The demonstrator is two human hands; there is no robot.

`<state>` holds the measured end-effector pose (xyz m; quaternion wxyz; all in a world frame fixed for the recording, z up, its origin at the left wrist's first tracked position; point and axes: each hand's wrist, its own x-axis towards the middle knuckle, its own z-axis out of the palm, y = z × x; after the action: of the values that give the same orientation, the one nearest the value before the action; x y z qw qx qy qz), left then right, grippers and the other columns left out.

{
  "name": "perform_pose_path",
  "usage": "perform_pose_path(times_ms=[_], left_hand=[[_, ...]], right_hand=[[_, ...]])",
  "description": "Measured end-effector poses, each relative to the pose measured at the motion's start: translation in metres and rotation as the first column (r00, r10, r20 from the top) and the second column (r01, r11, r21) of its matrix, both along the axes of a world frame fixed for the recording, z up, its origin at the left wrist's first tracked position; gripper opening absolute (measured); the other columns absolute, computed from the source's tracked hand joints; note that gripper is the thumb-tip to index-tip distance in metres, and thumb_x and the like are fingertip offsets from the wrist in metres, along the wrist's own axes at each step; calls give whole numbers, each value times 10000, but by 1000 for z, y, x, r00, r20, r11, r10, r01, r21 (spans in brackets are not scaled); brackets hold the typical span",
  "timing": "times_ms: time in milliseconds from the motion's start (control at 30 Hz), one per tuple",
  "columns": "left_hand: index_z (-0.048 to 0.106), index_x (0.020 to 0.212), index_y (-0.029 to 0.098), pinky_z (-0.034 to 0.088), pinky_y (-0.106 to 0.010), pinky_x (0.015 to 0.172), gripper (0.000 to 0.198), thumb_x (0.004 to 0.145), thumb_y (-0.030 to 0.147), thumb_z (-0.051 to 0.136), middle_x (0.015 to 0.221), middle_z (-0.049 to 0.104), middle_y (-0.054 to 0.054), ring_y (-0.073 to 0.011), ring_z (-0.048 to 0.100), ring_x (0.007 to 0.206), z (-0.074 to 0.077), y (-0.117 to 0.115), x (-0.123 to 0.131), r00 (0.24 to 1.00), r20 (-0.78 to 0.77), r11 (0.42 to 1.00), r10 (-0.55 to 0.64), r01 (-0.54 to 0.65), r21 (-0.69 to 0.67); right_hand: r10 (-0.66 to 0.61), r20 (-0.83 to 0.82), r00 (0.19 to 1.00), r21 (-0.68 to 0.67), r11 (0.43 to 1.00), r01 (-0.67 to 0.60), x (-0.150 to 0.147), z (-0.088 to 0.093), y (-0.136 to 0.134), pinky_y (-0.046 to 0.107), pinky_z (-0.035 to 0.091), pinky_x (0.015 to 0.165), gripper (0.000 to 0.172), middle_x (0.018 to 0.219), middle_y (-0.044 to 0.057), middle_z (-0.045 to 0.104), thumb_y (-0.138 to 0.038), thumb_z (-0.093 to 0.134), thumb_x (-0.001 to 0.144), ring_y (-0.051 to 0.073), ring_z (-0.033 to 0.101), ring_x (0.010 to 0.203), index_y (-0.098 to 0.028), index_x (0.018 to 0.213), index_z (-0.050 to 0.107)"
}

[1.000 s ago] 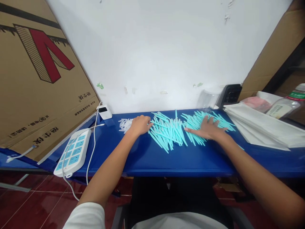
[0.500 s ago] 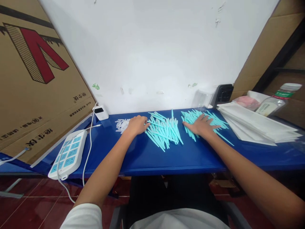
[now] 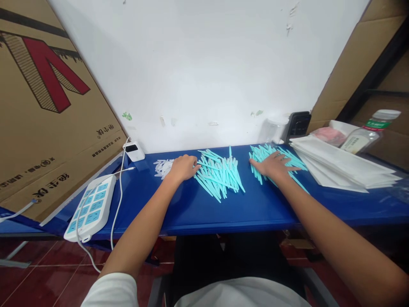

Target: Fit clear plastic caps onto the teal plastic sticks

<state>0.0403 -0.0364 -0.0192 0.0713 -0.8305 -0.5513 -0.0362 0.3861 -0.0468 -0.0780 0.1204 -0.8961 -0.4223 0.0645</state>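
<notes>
My left hand [image 3: 183, 167] rests on the table with its fingers curled under, between a small heap of white plastic pieces [image 3: 162, 169] and the middle pile of turquoise sticks [image 3: 223, 175]. Its thumb reaches the near left edge of those sticks. Whatever its hidden fingertips hold, if anything, does not show. My right hand [image 3: 273, 165] lies flat with fingers spread on top of a second pile of turquoise sticks [image 3: 260, 154], covering part of it. The sticks are slim and pointed, some with a whitish end, and lie in many directions.
A white power strip [image 3: 92, 209] with cables and a small white device [image 3: 134, 151] are at left. White paper envelopes [image 3: 341, 164], a bottle [image 3: 367, 134], a clear jar [image 3: 275, 130] and a black device [image 3: 298, 125] stand right. A cardboard box [image 3: 57, 140] flanks the blue table [image 3: 204, 217].
My right hand has slid a little to the right, pushing the left edge of its turquoise pile along and widening the gap to the middle pile. My left hand stays in place.
</notes>
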Motion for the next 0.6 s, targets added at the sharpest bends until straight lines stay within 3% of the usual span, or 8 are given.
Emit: perform_pose_path(times_ms=[400, 600], left_hand=[[722, 1080, 227, 500, -388, 856, 373, 963, 523, 527, 1054, 720, -132, -320, 684, 1007, -2, 1, -1, 1000, 13, 1000, 2, -2, -3], [718, 1049, 223, 494, -370, 808, 348, 959, 506, 537, 1009, 725, -124, -309, 692, 951, 1, 0, 0, 1000, 26, 1000, -3, 3, -2]], right_hand=[[-23, 73, 997, -23, 999, 25, 28, -1, 7, 775, 49, 1157, 1305, 1673, 342, 109, -872, 383, 776, 505, 57, 1541, 79, 1622, 91], [-8, 27, 1000, 17, 1000, 8, 46, -1, 7, 774, 119, 1149, 1278, 1659, 356, 139, -849, 440, 773, 504, 70, 1541, 51, 1622, 122]])
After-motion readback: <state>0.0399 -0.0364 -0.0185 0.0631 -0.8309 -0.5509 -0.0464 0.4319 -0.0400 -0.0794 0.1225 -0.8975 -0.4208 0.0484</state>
